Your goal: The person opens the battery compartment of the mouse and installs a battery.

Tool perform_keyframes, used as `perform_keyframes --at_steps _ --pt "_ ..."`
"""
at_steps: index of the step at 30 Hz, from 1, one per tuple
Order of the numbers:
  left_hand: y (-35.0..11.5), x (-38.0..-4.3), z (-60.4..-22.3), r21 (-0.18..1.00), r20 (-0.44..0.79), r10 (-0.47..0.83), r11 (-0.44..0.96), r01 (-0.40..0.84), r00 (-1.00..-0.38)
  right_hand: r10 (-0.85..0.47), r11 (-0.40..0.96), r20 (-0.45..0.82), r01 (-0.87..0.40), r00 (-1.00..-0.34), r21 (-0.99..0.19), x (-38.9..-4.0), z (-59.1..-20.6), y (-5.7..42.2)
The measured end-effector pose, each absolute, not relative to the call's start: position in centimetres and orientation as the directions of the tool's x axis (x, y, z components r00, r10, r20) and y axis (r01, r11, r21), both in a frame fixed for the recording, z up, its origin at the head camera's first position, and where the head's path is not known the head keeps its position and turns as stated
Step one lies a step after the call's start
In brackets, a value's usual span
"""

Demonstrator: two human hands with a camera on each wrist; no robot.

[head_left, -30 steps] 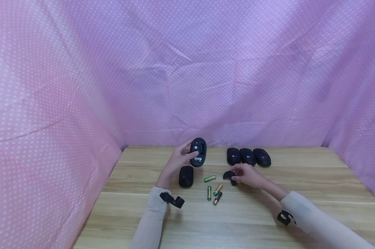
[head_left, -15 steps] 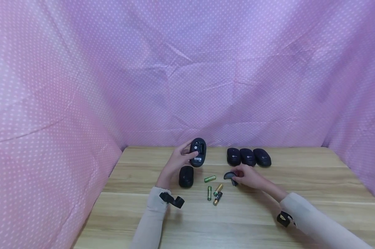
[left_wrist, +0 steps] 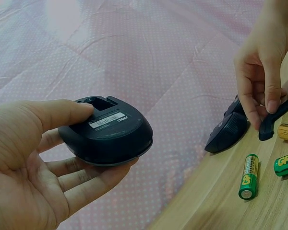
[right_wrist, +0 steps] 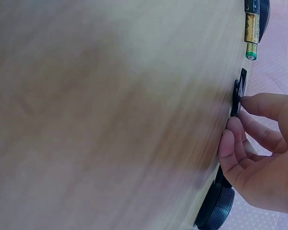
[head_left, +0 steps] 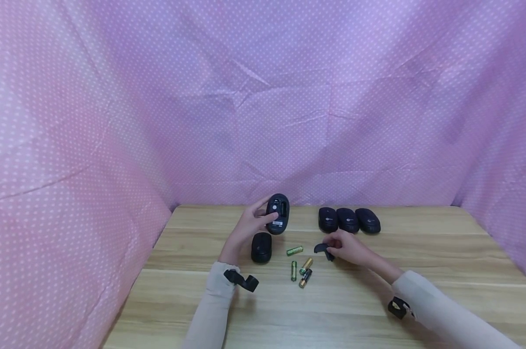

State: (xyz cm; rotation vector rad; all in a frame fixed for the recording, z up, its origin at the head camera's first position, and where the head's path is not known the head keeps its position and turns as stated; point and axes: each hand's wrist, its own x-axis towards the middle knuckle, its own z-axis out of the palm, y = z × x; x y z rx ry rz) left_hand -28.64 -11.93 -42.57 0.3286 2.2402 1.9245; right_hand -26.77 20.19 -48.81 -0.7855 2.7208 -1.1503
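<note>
Left hand (head_left: 247, 225), raised, grips an upturned mouse (left_wrist: 110, 139); right hand (head_left: 346, 247), low, pinches black cover (left_wrist: 267, 128).

Long sleeves on both arms, pale off-white to beige, plain fabric. Left sleeve (head_left: 212, 305): lightly creased, ends at the wrist; black strap (head_left: 233, 277) at the cuff, with a small black block (head_left: 251, 283) sticking out on the inner side. Right sleeve (head_left: 437, 304): same pale cloth; black boxy unit (head_left: 397, 308) at the cuff's edge, small yellowish patch on it, finer details too small to read. Left hand (left_wrist: 43, 163) and right hand (right_wrist: 264, 153) both bare.
</note>
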Motion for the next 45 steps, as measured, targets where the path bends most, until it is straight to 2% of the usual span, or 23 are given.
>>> perform_keyframes --at_steps 4,14,22,27,34,45 --pt "-12.0 -28.6 -42.6 0.989 0.011 0.275 0.138 0.050 -0.961 -0.513 0.574 0.160 -0.475 -0.844 -0.667 -26.7 -48.7 20.2" --pt "-11.9 -28.7 -42.7 0.985 0.005 0.262 0.164 0.050 -0.965 -0.492 0.617 0.116 -0.439 -0.863 -0.653 -27.1 -47.3 19.1" --pt "-12.0 -28.7 -42.7 0.985 0.016 0.264 0.163 0.061 -0.964 -0.627 0.511 0.106 -0.510 -0.772 -0.692 -26.7 -46.4 17.7" --pt "-12.0 -28.7 -42.7 0.984 0.015 0.264 0.165 0.060 -0.964 -0.682 0.492 0.118 -0.572 -0.722 -0.657 -26.2 -46.5 16.7" --pt "-12.0 -28.8 -42.8 0.990 0.019 0.282 0.130 0.058 -0.959 -0.767 0.421 0.171 -0.688 -0.618 -0.591 -25.8 -46.5 15.7" --pt "-12.0 -28.9 -42.9 0.986 0.011 0.282 0.156 0.057 -0.959 -0.773 0.480 0.132 -0.708 -0.621 -0.518 -25.4 -46.9 14.9"
